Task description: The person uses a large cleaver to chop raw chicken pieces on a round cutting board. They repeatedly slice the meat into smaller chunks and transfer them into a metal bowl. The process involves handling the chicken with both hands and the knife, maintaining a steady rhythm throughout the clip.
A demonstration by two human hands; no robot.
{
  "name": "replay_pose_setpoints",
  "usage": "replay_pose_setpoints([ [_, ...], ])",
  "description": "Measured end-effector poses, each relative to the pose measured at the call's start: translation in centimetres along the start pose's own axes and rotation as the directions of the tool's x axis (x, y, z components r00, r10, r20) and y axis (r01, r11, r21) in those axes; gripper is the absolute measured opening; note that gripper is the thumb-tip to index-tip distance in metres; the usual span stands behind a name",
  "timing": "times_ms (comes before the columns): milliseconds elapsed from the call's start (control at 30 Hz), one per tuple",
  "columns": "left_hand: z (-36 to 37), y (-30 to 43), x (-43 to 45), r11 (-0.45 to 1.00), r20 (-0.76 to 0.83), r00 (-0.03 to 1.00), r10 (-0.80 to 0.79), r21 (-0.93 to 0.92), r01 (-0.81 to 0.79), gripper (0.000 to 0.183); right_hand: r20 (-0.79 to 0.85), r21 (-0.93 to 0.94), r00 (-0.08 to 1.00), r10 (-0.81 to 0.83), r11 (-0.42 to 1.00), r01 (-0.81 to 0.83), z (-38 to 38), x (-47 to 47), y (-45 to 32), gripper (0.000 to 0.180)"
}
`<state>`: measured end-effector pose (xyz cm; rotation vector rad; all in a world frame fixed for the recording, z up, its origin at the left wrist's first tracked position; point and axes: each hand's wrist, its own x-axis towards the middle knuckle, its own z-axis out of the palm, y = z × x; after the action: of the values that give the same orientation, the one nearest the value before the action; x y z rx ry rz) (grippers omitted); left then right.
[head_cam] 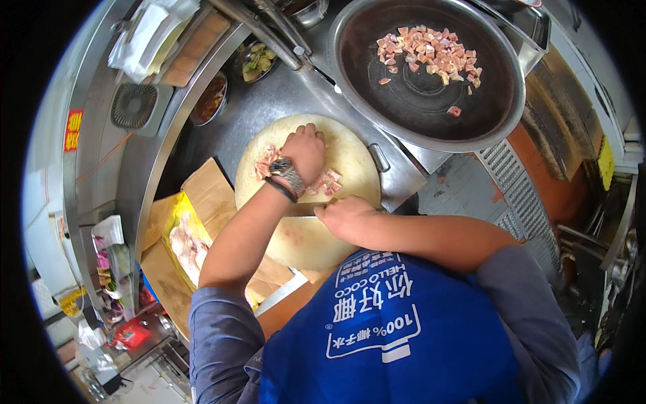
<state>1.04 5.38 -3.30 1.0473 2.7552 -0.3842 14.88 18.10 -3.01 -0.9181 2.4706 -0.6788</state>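
A round, pale cutting board lies on the steel counter before me. My right hand is closed around the handle of a cleaver, whose blade lies across the near part of the board. My left hand rests on the board beyond the blade, its fingers curled; what lies beneath the palm is hidden. Pieces of raw meat sit at that hand's left, and more cut meat pieces lie between it and my right hand. Beyond the board, a large metal basin holds many small chunks of raw meat.
An open cardboard box with a yellow liner and raw poultry stands left of the board. Behind are a bowl of reddish sauce and a bowl of sliced vegetables. A steel shelf edge curves along the left.
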Motion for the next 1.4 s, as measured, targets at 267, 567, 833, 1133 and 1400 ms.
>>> replay_pose_setpoints([
  [267, -1.7, 0.5, -8.0, 0.612, -0.279, 0.796, -0.536, -0.779, 0.139, 0.032, -0.01, -0.098, 0.992, 0.123, 0.987, -0.124, -0.2, 0.5, -0.8, 0.024],
  [567, 12.1, 0.7, -25.6, -0.033, 0.29, 0.474, -0.832, -0.877, 0.479, 0.034, 0.143, 0.146, 0.965, 0.218, 0.96, -0.239, -0.4, 2.1, 0.8, 0.052],
  [833, 11.5, 8.6, -29.9, 0.092, 0.087, 0.332, -0.939, -0.869, 0.487, 0.017, -0.342, 0.093, 0.937, -0.074, 0.989, 0.112, -10.3, 5.3, -15.5, 0.028],
  [1133, 12.4, 8.5, -27.9, 0.05, 0.048, 0.293, -0.955, -0.946, 0.32, 0.023, -0.007, -0.017, 0.996, 0.089, 0.996, -0.09, 7.7, 7.3, -12.7, 0.038],
  [1400, 11.7, 7.7, -24.3, 0.255, -0.129, 0.277, -0.952, -0.836, 0.485, 0.028, 0.014, 0.263, 0.981, 0.196, 0.945, -0.192, -1.6, 6.5, -9.9, 0.029],
])
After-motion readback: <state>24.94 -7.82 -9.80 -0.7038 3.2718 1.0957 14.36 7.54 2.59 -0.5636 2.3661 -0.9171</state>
